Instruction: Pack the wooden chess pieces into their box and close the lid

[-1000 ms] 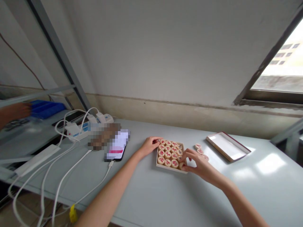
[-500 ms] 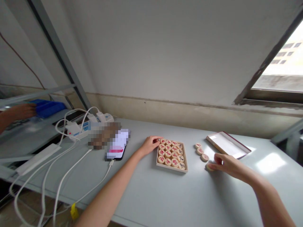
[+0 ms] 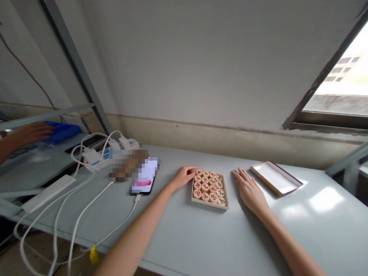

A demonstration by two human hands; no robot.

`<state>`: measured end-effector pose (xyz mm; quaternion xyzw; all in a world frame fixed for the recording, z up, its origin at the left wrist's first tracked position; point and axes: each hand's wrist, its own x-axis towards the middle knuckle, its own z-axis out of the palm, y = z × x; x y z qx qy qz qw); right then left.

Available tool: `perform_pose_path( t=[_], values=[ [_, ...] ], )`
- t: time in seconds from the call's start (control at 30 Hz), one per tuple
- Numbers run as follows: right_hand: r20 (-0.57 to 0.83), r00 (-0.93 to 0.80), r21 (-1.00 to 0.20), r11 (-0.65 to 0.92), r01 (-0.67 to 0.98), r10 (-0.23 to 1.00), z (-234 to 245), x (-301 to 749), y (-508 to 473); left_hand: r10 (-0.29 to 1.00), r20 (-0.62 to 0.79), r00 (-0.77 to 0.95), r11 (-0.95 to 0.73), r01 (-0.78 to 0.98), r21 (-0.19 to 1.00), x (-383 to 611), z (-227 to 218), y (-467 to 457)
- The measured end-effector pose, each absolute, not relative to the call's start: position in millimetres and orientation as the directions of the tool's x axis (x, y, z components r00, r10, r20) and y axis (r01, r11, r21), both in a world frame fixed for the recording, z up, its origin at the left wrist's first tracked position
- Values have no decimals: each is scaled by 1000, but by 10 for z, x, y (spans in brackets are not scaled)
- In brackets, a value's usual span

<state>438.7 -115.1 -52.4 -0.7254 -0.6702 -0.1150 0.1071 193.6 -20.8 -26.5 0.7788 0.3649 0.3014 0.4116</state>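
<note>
A shallow cream tray (image 3: pixel 209 206) lies on the grey table, packed with round wooden Chinese chess pieces (image 3: pixel 208 188) marked in red and black. My left hand (image 3: pixel 183 178) rests at the tray's far left corner, its fingertips touching the nearest piece. To the right of the tray, my right hand (image 3: pixel 249 189) lies palm down on the table with its fingers spread. It is beside a white box lid with a dark red edge (image 3: pixel 276 178). No loose pieces show near that hand; any there are hidden under it.
A phone (image 3: pixel 143 177) with a white cable lies left of the tray, beside a pixelated patch. Behind it stands a power strip (image 3: pixel 103 155) with white chargers. Another person's hand (image 3: pixel 33 134) is at far left near a blue bin (image 3: pixel 64 132).
My right hand has moved left and towards the wall, and now lies flat where the loose pieces were. Those pieces no longer show. My left hand has stayed at the tray corner.
</note>
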Motion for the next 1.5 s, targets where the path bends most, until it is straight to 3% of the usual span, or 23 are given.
perform_pose_path(
  t=[0.37,0.43,0.57,0.67,0.83,1.23,1.5],
  values=[
    [427,161,18,-186,982,890,-357,4565,-1093,821,163,548,-399,344,850,1938,-313,-172],
    [446,89,14,-106,994,891,-192,4384,-1106,817,174,550,-397,318,861,1943,-294,-183],
    [298,-259,-58,288,956,919,54,4026,-1081,813,178,554,-396,303,867,1947,-265,-201],
    [266,-321,-123,362,924,909,87,3898,-1034,811,181,557,-392,286,874,1946,-266,-200],
    [317,-233,-182,300,936,919,50,3884,-978,809,175,561,-396,300,868,1950,-288,-176],
    [366,-165,-199,250,948,916,53,3977,-979,819,148,554,-388,345,855,1952,-271,-186],
    [354,147,-68,-132,989,924,-5,4500,-1130,820,155,551,-405,366,838,1949,-291,-176]
  ],
)
